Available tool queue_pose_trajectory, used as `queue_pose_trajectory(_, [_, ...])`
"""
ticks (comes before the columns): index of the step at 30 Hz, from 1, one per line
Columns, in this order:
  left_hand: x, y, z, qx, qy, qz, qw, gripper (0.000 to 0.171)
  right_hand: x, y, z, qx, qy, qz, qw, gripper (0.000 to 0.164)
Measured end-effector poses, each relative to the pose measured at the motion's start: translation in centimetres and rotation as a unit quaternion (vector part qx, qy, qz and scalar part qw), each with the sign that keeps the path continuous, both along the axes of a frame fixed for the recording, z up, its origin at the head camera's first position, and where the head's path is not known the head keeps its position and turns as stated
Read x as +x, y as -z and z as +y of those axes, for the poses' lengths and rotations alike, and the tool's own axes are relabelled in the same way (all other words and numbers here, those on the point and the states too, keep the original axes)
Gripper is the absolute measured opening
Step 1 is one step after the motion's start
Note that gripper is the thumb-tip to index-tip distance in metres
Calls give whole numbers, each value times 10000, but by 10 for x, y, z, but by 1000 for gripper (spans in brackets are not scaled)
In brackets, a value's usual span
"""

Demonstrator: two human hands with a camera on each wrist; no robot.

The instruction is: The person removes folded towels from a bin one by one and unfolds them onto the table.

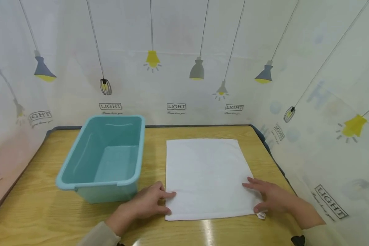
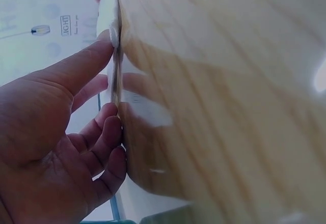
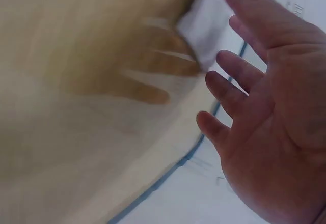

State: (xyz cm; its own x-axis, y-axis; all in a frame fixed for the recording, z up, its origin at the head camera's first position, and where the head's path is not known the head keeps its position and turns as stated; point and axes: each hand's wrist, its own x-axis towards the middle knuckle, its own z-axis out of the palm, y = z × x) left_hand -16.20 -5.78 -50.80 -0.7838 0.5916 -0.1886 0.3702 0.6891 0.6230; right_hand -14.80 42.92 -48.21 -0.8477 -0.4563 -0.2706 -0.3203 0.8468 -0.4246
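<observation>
A white cloth (image 1: 206,177) lies spread on the wooden table, nearly square. At its lower left corner my left hand (image 1: 149,201) rests with index finger and thumb on the edge. The left wrist view shows that left hand (image 2: 56,127) with its thumb against the cloth's edge and the other fingertips down at the tabletop. On the opposite side, my right hand (image 1: 275,196) touches the right edge, thumb at the lower right corner, which is a little bunched. Seen from the right wrist, the right hand (image 3: 275,96) has its fingers spread, apart from one another.
A light blue plastic bin (image 1: 107,188) stands left of the cloth, close to my left hand, its inside bare. The wooden table (image 1: 27,205) has a dark edge at the back and sides. Walls printed with hanging lamps (image 1: 198,70) enclose it.
</observation>
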Motion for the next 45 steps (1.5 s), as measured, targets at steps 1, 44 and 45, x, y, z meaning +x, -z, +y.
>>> queue_pose_trajectory(1, [0, 0, -1, -20, -3, 7, 10000, 64, 2, 1, 0, -39, 49, -18, 10000, 92])
queue_pose_trajectory(44, [12, 6, 8, 58, 87, 218, 9997, 60, -121, 34, -199, 883, 368, 84, 9954, 98])
queue_pose_trajectory(45, [12, 6, 8, 54, 117, 237, 9996, 61, -121, 34, -198, 875, 384, 95, 9954, 99])
